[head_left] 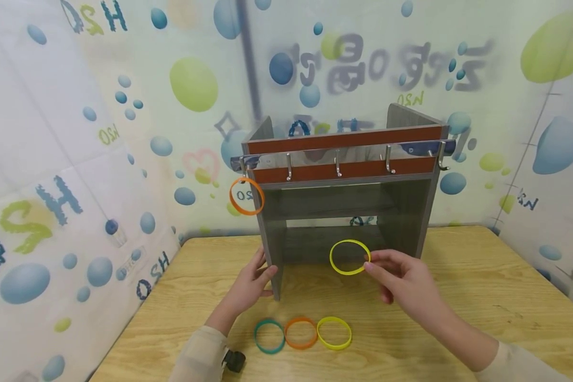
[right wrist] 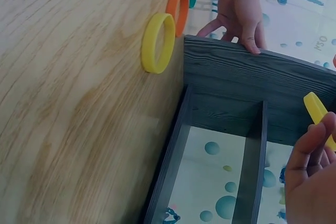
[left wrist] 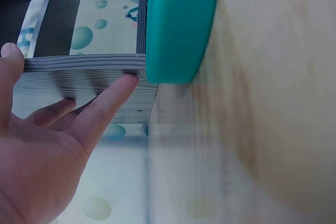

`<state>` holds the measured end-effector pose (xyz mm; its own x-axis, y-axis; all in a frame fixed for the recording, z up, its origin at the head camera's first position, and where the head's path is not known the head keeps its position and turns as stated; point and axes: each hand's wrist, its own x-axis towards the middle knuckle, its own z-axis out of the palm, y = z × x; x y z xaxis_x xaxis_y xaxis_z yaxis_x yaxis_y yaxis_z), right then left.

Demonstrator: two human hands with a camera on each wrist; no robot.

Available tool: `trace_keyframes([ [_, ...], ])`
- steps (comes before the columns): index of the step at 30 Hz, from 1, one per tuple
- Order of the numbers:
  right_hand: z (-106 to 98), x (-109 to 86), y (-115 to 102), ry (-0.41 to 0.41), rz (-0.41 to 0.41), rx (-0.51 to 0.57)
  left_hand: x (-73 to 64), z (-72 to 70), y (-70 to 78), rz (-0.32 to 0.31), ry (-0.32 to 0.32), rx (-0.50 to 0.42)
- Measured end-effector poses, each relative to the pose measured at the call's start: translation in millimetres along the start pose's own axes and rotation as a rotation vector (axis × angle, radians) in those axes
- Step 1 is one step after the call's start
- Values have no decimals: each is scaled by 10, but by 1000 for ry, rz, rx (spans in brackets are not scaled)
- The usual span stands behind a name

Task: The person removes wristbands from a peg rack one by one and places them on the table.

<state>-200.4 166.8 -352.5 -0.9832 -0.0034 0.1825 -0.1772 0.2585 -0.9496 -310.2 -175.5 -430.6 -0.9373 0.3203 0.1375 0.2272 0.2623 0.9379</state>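
On the wooden table (head_left: 477, 286) stands a grey shelf (head_left: 334, 201), whose side the left hand (head_left: 248, 284) touches with stretched fingers (left wrist: 107, 103), while the right hand (head_left: 408, 281) pinches a yellow band (right wrist: 315, 108).

Head view looks forward and down at the shelf (head_left: 336, 202) and table (head_left: 482, 297) from further back, both wrist views are way closer and kinda sideways, and all three catch the left hand (head_left: 248, 286).

The held ring (right wrist: 316, 109) is yellow, the hung ring (head_left: 246, 213) orange, the shelf (head_left: 409, 217) grained grey with red-brown strips (head_left: 358, 139), the worktop (head_left: 482, 276) grained tan, its front-edge rings (head_left: 301, 347) teal, orange and yellow.
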Motion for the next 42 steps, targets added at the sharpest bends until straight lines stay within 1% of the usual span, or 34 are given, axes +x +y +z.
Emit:
trace_keyframes([
  [6, -57, 0, 70, -10, 24, -15, -2, -1, 2, 6, 0, -3],
  [13, -126, 1, 160, -8, 18, -42, 2, -1, -6, 8, -3, -4],
  [23, -225, 6, 226, -1, 44, -74, 7, -3, -24, 8, -4, -9],
  [30, -279, 0, 292, -19, 32, -87, 6, 0, -9, 5, -1, -4],
  [36, -298, -10, 332, -29, 59, -110, 0, 5, -6, 7, 4, 3],
  [42, -311, -26, 396, -56, 119, -128, -4, 6, -4, 9, 5, 10],
])
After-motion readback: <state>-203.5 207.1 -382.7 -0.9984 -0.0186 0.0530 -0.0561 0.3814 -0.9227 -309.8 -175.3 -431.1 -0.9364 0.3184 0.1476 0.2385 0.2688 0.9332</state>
